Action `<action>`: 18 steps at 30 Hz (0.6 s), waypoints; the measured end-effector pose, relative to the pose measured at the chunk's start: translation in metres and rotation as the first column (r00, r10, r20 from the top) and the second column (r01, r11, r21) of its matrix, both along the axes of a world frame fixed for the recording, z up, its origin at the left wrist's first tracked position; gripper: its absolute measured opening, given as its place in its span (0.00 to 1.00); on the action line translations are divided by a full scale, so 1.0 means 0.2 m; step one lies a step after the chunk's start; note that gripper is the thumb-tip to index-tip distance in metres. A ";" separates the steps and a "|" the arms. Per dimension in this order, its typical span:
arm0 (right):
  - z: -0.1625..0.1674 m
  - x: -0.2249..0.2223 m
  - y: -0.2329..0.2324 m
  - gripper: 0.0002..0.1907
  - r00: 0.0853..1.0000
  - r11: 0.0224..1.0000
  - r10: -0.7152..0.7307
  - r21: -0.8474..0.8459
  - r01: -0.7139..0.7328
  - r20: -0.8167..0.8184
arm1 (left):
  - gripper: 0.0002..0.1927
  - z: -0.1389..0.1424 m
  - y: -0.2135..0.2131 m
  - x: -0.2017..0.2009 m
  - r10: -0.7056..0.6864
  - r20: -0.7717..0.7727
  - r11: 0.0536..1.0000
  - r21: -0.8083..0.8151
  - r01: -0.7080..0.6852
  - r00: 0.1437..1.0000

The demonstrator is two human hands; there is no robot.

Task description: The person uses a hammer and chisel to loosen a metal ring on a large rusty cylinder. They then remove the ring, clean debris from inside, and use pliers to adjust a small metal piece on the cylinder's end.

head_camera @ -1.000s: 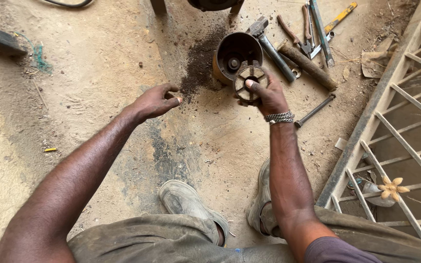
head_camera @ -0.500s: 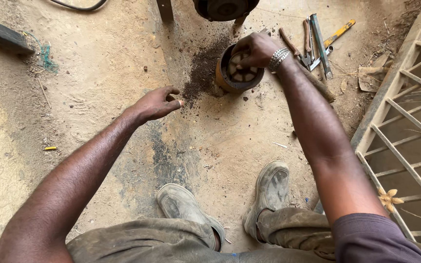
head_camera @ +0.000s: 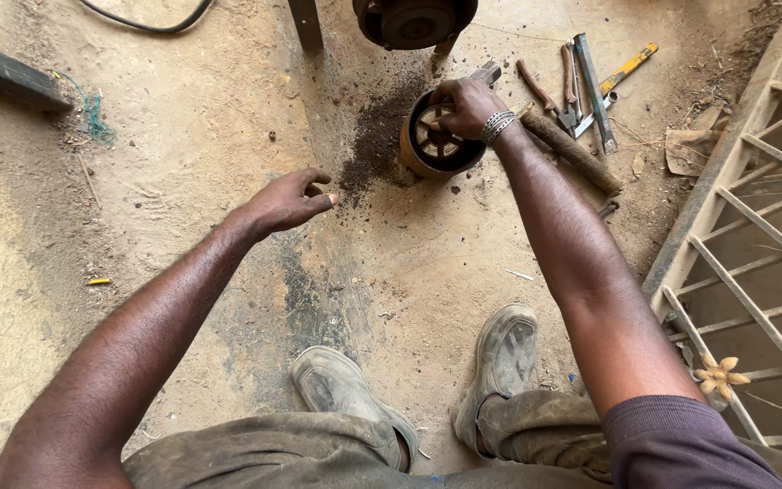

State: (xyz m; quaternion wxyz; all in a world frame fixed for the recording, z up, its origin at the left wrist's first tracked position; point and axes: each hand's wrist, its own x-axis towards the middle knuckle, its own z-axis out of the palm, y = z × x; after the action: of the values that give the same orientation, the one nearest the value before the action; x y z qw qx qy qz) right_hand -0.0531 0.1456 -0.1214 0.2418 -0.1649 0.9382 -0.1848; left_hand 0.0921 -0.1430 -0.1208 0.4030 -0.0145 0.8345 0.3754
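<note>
Head view, only one. Right hand (head_camera: 465, 101) reaches far, fingers curled over the rim of the drum (head_camera: 436, 136), gripping or pressing the spoked part (head_camera: 434, 138) that sits inside it. Bracelet (head_camera: 498, 125) on that wrist. Exact grip is partly hidden by the hand; it looks closed on the part. Left hand (head_camera: 284, 201) hovers over bare ground, mid-left, fingers loosely bent, holding nothing, well apart from the drum.

Drum stands upright on the dirt floor, far centre, open end up, dark oily stain (head_camera: 375, 136) just left of it. Spoked part appears seated in the drum's mouth, so the fitting looks mostly done; whether it is fully home cannot be told.

Tools (head_camera: 581, 81) lie far right of the drum: pliers, flat bars, a yellow-handled one, untouched. Rusty rod (head_camera: 572, 149) lies just right of the wrist. Round motor-like body (head_camera: 414, 20) at the far edge, above the drum. Metal grille (head_camera: 753, 235) along the right. Two dusty shoes (head_camera: 337, 385) near, the person squatting. Black cable (head_camera: 147, 20) far left.
</note>
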 end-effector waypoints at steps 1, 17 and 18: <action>0.01 0.01 0.00 0.19 0.999 0.999 -0.043 -0.005 0.043 -0.011 | 0.37 0.00 0.00 0.00 -0.005 -0.009 1.000 -0.001 0.005 1.000; -0.24 0.22 0.28 0.19 0.853 0.931 0.312 0.313 -0.187 -0.418 | 0.37 -0.07 -0.04 -0.03 0.003 -0.018 1.000 -0.010 -0.004 1.000; -0.26 0.24 0.28 0.19 0.901 0.915 0.288 0.371 -0.159 -0.324 | 0.37 -0.07 -0.04 -0.03 0.006 -0.008 1.000 -0.021 -0.006 1.000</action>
State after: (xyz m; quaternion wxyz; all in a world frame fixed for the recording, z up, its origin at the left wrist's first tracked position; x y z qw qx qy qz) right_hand -0.0055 0.2013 -0.1727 0.1043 -0.2614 0.9587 0.0419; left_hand 0.0869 -0.1514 -0.1348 0.3984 -0.0198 0.8398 0.3681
